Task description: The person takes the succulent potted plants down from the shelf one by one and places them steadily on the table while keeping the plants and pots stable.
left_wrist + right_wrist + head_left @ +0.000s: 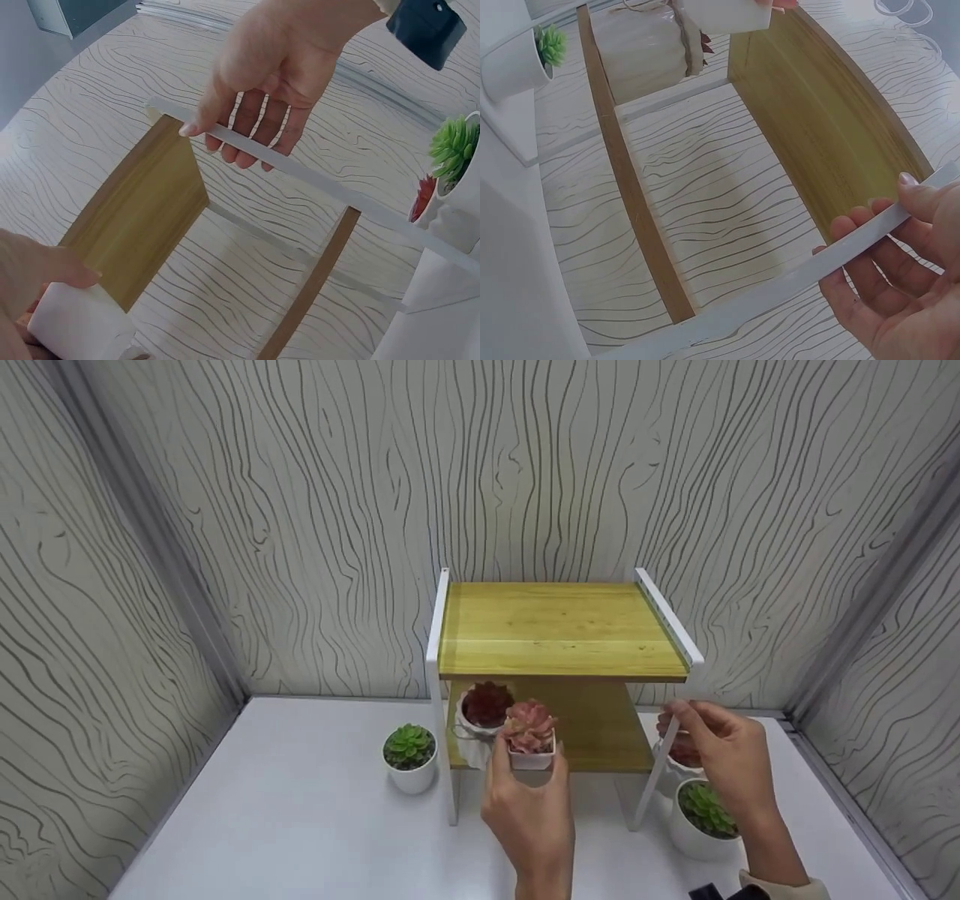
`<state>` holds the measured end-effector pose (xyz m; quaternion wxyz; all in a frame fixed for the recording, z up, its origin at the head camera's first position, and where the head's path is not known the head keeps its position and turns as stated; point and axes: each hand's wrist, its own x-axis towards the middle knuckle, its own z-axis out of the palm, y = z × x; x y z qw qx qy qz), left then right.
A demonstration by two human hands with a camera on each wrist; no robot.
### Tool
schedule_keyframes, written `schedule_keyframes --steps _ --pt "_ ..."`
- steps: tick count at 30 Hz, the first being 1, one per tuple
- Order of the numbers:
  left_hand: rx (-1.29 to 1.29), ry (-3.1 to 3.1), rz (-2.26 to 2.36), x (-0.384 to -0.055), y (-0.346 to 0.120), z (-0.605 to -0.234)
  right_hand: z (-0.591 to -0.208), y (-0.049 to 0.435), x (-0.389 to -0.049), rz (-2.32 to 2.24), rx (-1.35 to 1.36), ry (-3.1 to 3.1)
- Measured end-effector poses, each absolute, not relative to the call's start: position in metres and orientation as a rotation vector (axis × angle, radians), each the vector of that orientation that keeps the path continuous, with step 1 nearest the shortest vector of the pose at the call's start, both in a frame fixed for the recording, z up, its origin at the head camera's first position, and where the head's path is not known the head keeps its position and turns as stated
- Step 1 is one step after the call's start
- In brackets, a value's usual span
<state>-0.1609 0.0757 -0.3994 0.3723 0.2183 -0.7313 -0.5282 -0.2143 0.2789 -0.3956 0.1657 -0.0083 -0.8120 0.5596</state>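
Observation:
In the head view my left hand point(531, 817) pinches a small square white pot with a pink succulent point(529, 726) between thumb and fingers, in front of the two-tier wooden shelf point(559, 630). Behind it, at the left of the lower board point(592, 727), stands a white pot with a dark red succulent point(487, 705), partly covered. My right hand point(739, 761) holds the shelf's white front right post point(655, 780). The right wrist view has its thumb and fingers point(847, 225) around that post, below the top board's edge. The left wrist view gives the square pot's white side point(79, 322).
Left of the shelf a green succulent in a round white pot point(410, 757) stands on the white table point(300, 810). Another green succulent pot point(703, 821) is beside the right post, with a reddish succulent pot point(682, 750) behind it, partly hidden by my right hand. Wood-grain-patterned panels point(337, 510) enclose the table.

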Motion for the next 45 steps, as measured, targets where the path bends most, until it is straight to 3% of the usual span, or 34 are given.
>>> schedule_keyframes --steps 34,45 --pt "0.309 -1.963 -1.460 -0.139 -0.029 -0.380 -0.398 0.284 -0.214 1.585 -0.059 -2.324" --pt "0.234 -2.053 -1.691 -0.138 -0.089 -0.382 -0.398 0.280 -0.214 1.552 0.027 -2.311"
